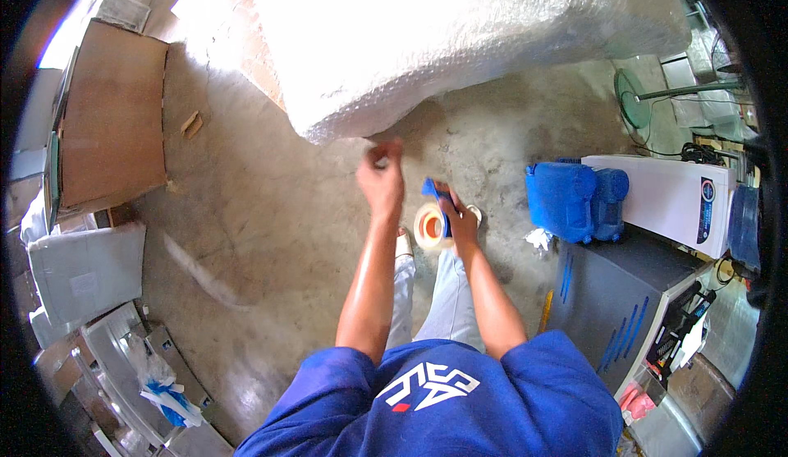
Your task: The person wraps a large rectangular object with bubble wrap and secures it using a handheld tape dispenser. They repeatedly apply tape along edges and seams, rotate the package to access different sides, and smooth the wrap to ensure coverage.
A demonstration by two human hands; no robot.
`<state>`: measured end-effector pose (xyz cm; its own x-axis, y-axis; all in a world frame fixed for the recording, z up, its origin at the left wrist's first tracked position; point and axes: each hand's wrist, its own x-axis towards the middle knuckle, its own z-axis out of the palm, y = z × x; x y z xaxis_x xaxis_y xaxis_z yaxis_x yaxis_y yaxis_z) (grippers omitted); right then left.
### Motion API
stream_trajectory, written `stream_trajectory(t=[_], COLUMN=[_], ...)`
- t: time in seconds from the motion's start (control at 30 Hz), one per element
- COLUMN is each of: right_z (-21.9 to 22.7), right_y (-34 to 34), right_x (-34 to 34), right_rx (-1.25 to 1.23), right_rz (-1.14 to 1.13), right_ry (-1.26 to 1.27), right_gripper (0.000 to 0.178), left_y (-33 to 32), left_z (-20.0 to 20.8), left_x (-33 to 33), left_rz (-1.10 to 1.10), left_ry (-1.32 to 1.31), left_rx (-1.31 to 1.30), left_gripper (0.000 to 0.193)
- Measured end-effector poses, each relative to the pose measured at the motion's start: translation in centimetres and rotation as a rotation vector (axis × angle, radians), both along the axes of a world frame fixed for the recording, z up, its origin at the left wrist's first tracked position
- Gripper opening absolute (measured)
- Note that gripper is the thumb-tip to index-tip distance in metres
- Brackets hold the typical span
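A large bulky item in silvery-white bubble wrap (460,55) fills the upper part of the head view. My left hand (380,178) is just below its lower edge, the fingers curled into a pinch and slightly blurred. Whatever lies between those fingertips, if anything, is too small to make out. In my right hand (461,217) is a blue tape dispenser (428,186) with a wide roll of tape (428,225) on it. The dispenser hangs in front of my legs, apart from the wrapped item.
Blue plastic jugs (566,201) and a dark cabinet (620,293) stand at the right, beside a white appliance (657,198). Along the left are a big cardboard box (113,116) and a white wrapped package (89,270). A small cardboard scrap (191,124) lies on the concrete floor (263,202).
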<state>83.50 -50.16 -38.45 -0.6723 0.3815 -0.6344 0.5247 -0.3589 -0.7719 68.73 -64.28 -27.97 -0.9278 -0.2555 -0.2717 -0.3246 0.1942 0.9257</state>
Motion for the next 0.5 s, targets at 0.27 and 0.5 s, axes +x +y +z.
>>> stream_trajectory(t=[0.27, 0.5], right_z=[2.4, 5.4], right_y=[1.0, 6.1], right_x=[9.1, 6.9], right_rx=[0.080, 0.423], right_rz=[-0.080, 0.221], right_ry=[-0.179, -0.249], right_gripper=[0.062, 0.067], left_y=[10.4, 9.0], left_z=[-2.8, -6.0], left_x=[-5.8, -6.1], left_rz=[0.085, -0.116], left_ry=[0.026, 0.104], left_rx=[1.502, 1.324], left_gripper=[0.058, 0.045])
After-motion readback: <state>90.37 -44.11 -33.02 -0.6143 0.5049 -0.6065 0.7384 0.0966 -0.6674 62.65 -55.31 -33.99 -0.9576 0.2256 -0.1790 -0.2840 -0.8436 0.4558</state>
